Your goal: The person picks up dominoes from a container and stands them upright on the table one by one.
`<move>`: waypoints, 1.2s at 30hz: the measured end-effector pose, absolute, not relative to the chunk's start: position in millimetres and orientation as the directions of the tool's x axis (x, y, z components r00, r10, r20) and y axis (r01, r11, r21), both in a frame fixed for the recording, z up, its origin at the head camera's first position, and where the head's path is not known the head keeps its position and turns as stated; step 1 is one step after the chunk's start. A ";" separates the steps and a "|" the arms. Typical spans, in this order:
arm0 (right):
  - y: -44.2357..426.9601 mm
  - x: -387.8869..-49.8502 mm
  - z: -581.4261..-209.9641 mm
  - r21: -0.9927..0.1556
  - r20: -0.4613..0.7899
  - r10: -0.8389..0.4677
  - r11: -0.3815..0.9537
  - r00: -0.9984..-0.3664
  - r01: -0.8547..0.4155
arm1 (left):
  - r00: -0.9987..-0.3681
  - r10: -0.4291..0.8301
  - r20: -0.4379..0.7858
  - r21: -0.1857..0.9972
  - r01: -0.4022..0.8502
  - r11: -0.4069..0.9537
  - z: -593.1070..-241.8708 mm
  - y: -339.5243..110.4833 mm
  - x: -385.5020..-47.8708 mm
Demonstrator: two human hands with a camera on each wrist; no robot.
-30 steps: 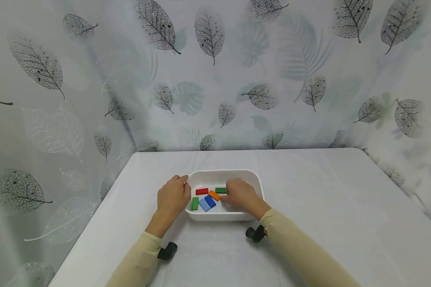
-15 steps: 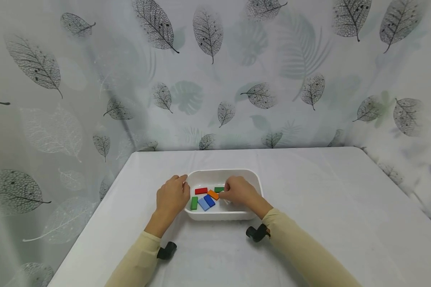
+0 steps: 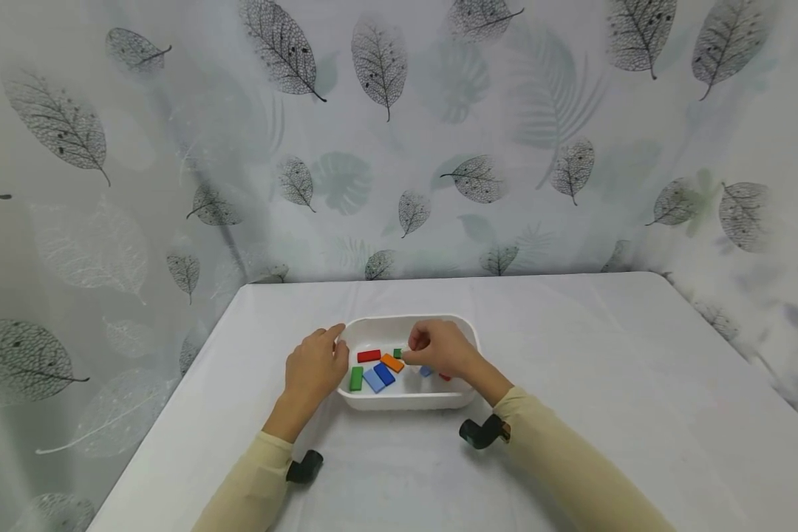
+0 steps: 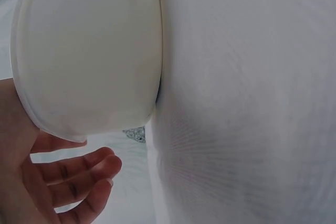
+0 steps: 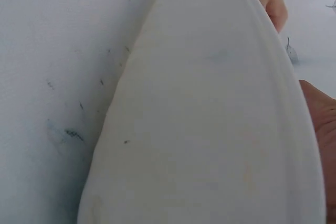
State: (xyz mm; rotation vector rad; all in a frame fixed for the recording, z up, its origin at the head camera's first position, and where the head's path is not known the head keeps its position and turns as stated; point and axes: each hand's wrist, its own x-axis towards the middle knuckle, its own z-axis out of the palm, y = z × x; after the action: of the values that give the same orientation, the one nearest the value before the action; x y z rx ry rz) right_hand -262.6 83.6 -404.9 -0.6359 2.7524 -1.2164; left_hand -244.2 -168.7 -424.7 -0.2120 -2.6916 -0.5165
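Note:
In the head view my left hand (image 3: 312, 366) holds the left end of the white tray (image 3: 402, 401), with its thumb and forefinger at the rim. The left wrist view shows the other fingers of that hand (image 4: 63, 177) loosely bent outside the tray wall (image 4: 89, 56). Over the tray's right half is my right hand (image 3: 444, 349), thumb and forefinger close together beside a partly hidden green block (image 3: 397, 354); whether they pinch anything is unclear. A light blue block (image 3: 425, 371) and a red block (image 3: 445, 377) show under it. In the right wrist view the tray wall (image 5: 199, 103) hides its fingertips.
In the tray's left half lie a red block (image 3: 369, 356), an orange block (image 3: 392, 363), a dark blue block (image 3: 384, 374), a light blue block (image 3: 374, 380) and a green block (image 3: 356, 378). A leaf-patterned curtain (image 3: 346, 244) stands behind the white table (image 3: 572, 332).
My right hand has risen a little from the tray floor, and the blue and red blocks beneath it have come into sight. My left hand has stayed at the tray's left end.

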 end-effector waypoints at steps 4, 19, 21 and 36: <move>87.1 -261.2 -401.8 -0.745 0.139 -0.370 0.571 -0.919 -0.343 | -0.920 0.072 0.386 0.335 0.212 0.918 -425.0 -169.7 -243.4; 100.6 -253.8 -395.0 -0.838 0.172 -0.314 0.452 -0.934 -0.306 | -0.937 0.061 0.343 0.352 0.188 0.917 -424.4 -171.6 -243.1; 104.2 -251.5 -393.5 -0.841 0.178 -0.311 0.445 -0.934 -0.308 | -0.937 0.061 0.344 0.349 0.188 0.918 -424.8 -171.7 -243.3; 137.9 -242.2 -375.8 -0.841 0.208 -0.281 0.438 -0.937 -0.318 | -0.956 0.041 0.292 0.374 0.154 0.914 -423.7 -170.9 -244.1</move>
State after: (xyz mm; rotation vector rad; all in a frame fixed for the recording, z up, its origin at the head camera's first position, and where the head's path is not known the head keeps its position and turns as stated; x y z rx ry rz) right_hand -242.2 137.9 -375.8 -0.5620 2.6955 -1.5884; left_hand -244.1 -170.9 -423.7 -0.1456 -2.7970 -0.5795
